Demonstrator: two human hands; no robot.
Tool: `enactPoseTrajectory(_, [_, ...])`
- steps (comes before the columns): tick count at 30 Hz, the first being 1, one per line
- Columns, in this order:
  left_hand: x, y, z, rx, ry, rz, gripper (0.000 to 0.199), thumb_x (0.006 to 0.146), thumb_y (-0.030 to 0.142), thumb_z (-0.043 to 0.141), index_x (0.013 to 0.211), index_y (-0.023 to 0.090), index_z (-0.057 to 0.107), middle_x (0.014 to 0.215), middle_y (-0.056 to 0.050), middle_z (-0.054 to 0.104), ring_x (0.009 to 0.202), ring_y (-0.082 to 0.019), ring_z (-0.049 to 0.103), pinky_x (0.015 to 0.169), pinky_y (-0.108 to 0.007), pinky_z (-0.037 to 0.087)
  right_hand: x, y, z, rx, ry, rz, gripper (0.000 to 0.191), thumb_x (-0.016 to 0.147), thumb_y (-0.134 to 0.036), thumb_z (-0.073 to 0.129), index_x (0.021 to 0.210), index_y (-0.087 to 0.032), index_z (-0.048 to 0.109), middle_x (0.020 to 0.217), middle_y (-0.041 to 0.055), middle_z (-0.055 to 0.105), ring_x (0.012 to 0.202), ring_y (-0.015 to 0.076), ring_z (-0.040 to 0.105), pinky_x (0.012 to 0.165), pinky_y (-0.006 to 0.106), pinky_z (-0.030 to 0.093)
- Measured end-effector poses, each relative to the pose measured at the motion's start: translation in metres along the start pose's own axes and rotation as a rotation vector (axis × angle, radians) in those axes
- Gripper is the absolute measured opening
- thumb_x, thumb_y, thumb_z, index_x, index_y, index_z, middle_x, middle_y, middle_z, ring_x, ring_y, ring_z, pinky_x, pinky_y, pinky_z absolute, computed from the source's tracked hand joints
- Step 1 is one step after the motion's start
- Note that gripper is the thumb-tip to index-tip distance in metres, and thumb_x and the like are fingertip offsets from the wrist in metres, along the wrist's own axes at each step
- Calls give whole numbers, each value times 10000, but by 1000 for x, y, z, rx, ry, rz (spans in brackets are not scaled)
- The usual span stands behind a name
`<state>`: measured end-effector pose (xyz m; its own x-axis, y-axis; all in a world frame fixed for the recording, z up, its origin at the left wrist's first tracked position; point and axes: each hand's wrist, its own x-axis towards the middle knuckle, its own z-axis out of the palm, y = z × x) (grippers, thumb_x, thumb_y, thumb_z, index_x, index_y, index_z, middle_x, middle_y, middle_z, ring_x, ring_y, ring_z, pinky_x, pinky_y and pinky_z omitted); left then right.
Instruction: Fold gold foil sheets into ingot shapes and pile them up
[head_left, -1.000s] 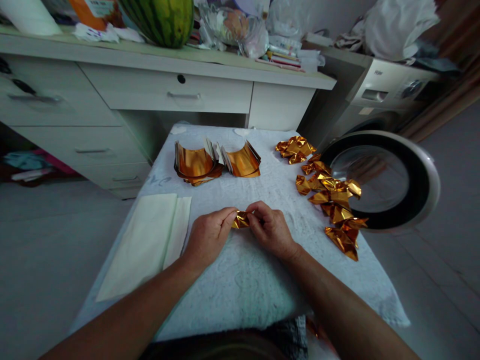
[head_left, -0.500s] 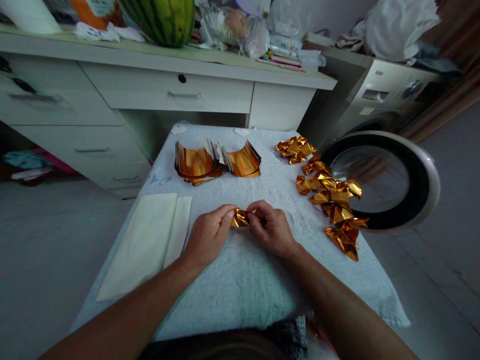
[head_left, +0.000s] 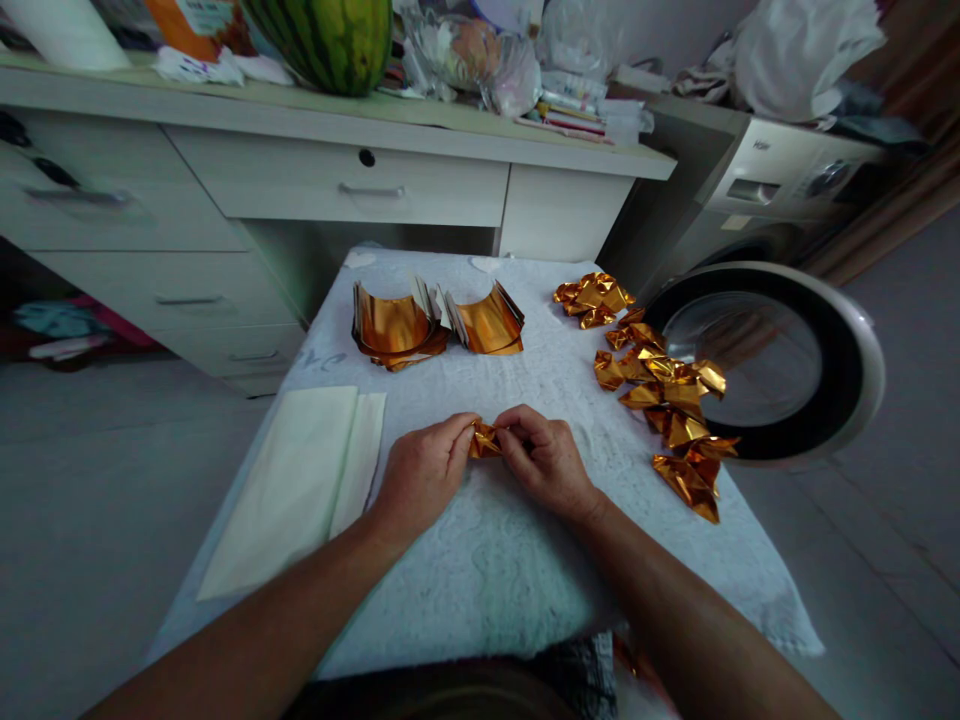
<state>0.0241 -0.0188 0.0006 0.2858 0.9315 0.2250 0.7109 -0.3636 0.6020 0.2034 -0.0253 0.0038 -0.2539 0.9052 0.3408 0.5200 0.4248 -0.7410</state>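
A small piece of folded gold foil paper (head_left: 484, 440) is stretched between my two hands above the cloth-covered table. My left hand (head_left: 426, 467) pinches its left end between thumb and fingers. At its right end my right hand (head_left: 546, 458) grips it the same way, fingers curled. Both ends of the foil are hidden under the fingertips. Beyond the hands lie two curved stacks of gold foil sheets, the left stack (head_left: 395, 325) and the right stack (head_left: 487, 320). Several folded gold foil pieces (head_left: 671, 395) are heaped along the table's right side.
Folded pale paper sheets (head_left: 281, 490) lie on the left of the tablecloth (head_left: 480, 590). A washing machine's open round door (head_left: 851, 360) reaches the table's right edge. White drawers (head_left: 300, 190) stand behind, under a counter holding a watermelon (head_left: 322, 45) and plastic bags.
The foil between my hands looks more crumpled and slightly shorter in its visible part. My left fingers have shifted a little at its end. The heap and stacks stay as they were.
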Motion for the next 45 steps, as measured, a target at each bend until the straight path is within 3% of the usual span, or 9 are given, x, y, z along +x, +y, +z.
enactPoseTrajectory(6, [-1, 2, -6, -180, 49, -47, 306, 983, 335, 417, 1035, 204, 689, 892, -14, 766, 791, -171, 712, 697, -250, 496, 2, 2, 2, -13, 57, 63, 137, 902, -207, 484, 1005, -199, 574, 529, -78, 515, 422, 78, 438, 465, 187, 311])
enactPoseTrajectory(16, [1, -1, 0, -58, 110, 2, 281, 962, 293, 441, 1052, 199, 689, 942, -30, 773, 813, -189, 725, 711, -268, 507, 0, 3, 3, -66, 85, -11, 125, 894, -182, 478, 950, -203, 588, 559, -58, 563, 429, 76, 450, 462, 186, 309])
enactPoseTrajectory(33, [2, 2, 0, -90, 24, -7, 295, 959, 318, 423, 1039, 192, 678, 898, -31, 766, 766, -186, 713, 674, -261, 480, 0, 7, 3, -72, 31, -16, 74, 918, -203, 489, 934, -203, 561, 583, -52, 563, 470, 87, 491, 495, 186, 338])
enactPoseTrajectory(40, [3, 5, -2, -129, -33, -73, 309, 950, 332, 403, 1010, 190, 671, 839, -37, 747, 767, -198, 696, 692, -279, 466, 2, 6, 2, -49, 12, 0, 46, 896, -213, 518, 919, -202, 556, 559, -65, 536, 463, 85, 474, 499, 190, 328])
enactPoseTrajectory(45, [5, 5, -2, -199, -20, -100, 299, 948, 337, 409, 945, 197, 674, 793, -20, 730, 738, -185, 676, 683, -271, 450, 2, 7, 1, -19, -25, -6, 136, 849, -160, 496, 966, -191, 557, 543, -81, 499, 444, 82, 436, 496, 193, 316])
